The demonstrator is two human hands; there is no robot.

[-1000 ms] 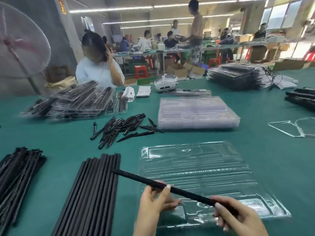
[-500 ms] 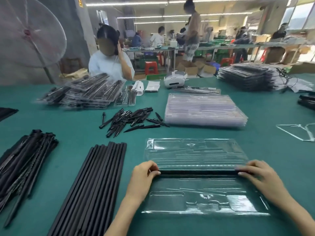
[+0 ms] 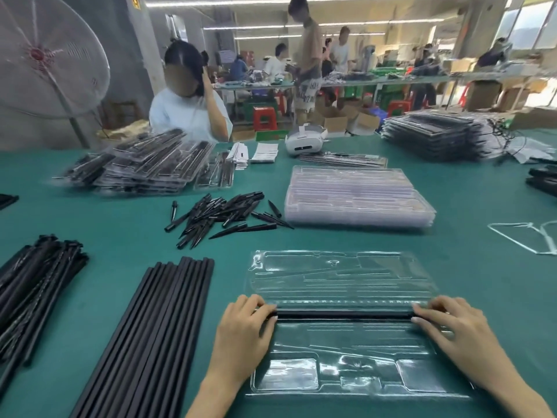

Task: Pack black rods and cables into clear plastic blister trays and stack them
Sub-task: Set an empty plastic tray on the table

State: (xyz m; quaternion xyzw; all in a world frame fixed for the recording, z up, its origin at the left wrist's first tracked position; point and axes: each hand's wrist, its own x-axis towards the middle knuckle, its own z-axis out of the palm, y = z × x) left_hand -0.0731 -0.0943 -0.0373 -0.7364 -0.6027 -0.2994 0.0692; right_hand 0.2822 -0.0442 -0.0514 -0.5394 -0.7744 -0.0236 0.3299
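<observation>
Left hand (image 3: pixel 244 330) and right hand (image 3: pixel 452 330) press flat fingers on the ends of a black rod (image 3: pixel 343 313) lying across the near clear tray (image 3: pixel 340 276). Best pressed evenly until it seats.

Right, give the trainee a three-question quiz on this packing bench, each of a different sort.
1. True or false: the black rod lies across the middle of the clear blister tray.
2. What touches each end of the rod? A) left hand and right hand B) one hand only C) nothing
3. Fill in: the stack of empty clear trays sits ____ the tray being filled.

Key: 1 true; 2 A; 3 behind, further from the person.
</observation>
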